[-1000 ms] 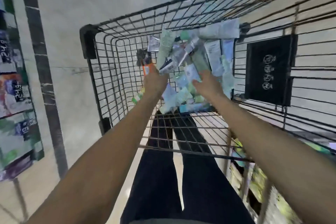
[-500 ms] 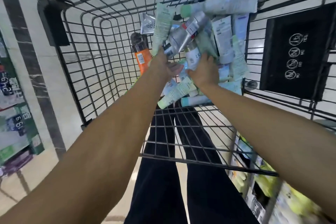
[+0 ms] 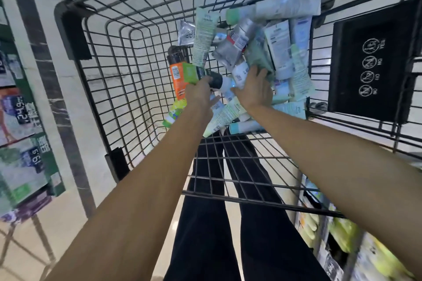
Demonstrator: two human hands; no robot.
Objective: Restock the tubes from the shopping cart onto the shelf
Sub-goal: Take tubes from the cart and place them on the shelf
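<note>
The left hand point(image 3: 199, 93) pinches a green-labelled tube point(image 3: 194, 73); the right hand point(image 3: 254, 91), fingers spread, rests on soft, slippery tubes point(image 3: 242, 41), best gripped mid-body.

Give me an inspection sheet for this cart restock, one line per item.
Surface: black wire shopping cart, tubes heaped at its far right.
Job's things: pile of tubes; orange tube at the pile's left edge.
Clutter: black sign on the cart's right side.
Hands: left hand grips a green tube; right hand open, reaching into the pile.
Cables: nothing seen.
Surroundings: stocked shelves lower right; price display left.
</note>
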